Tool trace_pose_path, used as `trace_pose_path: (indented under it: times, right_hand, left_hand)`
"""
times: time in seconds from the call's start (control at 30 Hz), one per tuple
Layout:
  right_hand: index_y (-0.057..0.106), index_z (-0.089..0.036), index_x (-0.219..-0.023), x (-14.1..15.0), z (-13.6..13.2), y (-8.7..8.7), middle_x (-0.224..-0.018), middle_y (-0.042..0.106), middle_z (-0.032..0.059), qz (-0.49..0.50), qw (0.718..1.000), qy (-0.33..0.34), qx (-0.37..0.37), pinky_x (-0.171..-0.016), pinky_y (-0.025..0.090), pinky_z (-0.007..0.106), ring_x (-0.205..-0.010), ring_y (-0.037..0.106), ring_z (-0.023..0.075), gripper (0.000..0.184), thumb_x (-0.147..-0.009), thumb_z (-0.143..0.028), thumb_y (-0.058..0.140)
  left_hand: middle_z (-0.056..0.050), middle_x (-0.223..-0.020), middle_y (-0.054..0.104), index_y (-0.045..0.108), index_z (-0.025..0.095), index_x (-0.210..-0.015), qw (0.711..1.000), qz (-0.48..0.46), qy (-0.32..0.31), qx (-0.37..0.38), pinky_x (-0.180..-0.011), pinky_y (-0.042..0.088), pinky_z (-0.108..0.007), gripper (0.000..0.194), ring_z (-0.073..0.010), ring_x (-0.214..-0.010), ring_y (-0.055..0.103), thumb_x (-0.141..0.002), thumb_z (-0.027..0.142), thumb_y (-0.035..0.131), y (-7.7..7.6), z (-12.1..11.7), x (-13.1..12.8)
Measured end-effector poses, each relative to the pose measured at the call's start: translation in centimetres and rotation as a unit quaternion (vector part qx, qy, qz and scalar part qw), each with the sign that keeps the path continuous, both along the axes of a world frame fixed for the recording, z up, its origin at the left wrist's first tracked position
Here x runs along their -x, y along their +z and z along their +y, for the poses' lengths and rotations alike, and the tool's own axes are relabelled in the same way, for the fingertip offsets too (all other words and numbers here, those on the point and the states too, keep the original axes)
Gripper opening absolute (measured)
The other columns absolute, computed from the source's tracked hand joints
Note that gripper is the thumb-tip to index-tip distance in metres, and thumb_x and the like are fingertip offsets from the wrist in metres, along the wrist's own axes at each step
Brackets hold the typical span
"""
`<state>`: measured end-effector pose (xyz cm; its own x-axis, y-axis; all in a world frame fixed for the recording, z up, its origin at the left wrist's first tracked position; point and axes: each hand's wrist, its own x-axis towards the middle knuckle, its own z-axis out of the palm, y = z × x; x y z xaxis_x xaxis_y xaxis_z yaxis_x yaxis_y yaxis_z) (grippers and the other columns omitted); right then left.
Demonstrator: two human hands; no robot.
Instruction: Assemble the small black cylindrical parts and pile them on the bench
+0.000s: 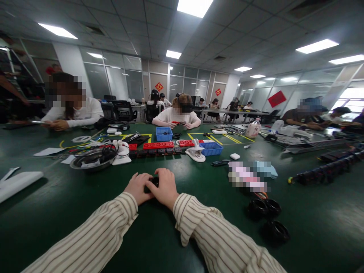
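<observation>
My left hand (pixel 138 187) and my right hand (pixel 167 186) meet low over the green table, thumbs together in front. Between them sits a small black object (pixel 154 181), mostly covered by the fingers, so its kind cannot be made out. Both hands curl around it from either side. To the right lie three black round, cup-like parts, one of them the nearest black part (pixel 276 230). Beyond the hands stands a row of red and black blocks (pixel 159 145).
A metal bowl (pixel 76 163) of cables stands ahead on the left, near a white clip-like stand (pixel 196 152) and two blue bins, one the right blue bin (pixel 211 148). Black cable-wrapped bars (pixel 327 168) lie at right. Several people sit around the tables.
</observation>
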<state>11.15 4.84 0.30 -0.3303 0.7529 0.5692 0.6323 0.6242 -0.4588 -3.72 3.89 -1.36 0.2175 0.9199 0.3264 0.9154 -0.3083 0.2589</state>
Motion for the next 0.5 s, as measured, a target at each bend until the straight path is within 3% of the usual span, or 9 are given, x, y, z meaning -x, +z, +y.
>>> trace_pose_path:
  times: [0.2, 0.37, 0.5]
  right_hand:
    - [0.056, -0.019, -0.084, 0.0, 0.1, 0.1, -0.084, 0.055, 0.0031, -0.046, 0.999, 0.002, 0.000, -0.078, 0.035, 0.033, -0.085, 0.048, 0.0195, 0.023, -0.080, -0.041, 0.058]
    - [0.058, -0.018, -0.082, 0.0, 0.1, 0.4, -0.085, 0.058, 0.0023, -0.039, 0.996, 0.076, 0.003, -0.080, 0.036, 0.031, -0.087, 0.049, 0.0174, 0.006, -0.078, -0.022, 0.057]
    - [0.058, -0.018, -0.085, 0.1, 0.0, 0.4, -0.085, 0.060, 0.0017, -0.043, 0.994, 0.105, 0.008, -0.082, 0.036, 0.030, -0.086, 0.051, 0.0162, 0.011, -0.076, -0.014, 0.053]
  left_hand:
    - [-0.008, -0.097, 0.063, 0.062, 0.018, -0.089, 1.000, 0.017, -0.002, 0.003, -0.100, 0.032, -0.048, 0.030, -0.0270, -0.096, 0.058, -0.063, 0.032, 0.063, 0.2, 0.0, -0.1]
    - [-0.009, -0.103, 0.062, 0.063, 0.016, -0.094, 0.997, -0.037, -0.066, 0.016, -0.093, 0.043, -0.037, 0.035, -0.0260, -0.100, 0.056, -0.061, 0.028, 0.063, -0.8, 0.7, 1.1]
    - [-0.009, -0.107, 0.062, 0.064, 0.015, -0.099, 0.989, -0.087, -0.113, 0.028, -0.094, 0.042, -0.037, 0.041, -0.0268, -0.102, 0.056, -0.060, 0.025, 0.062, -1.8, 1.6, 1.9]
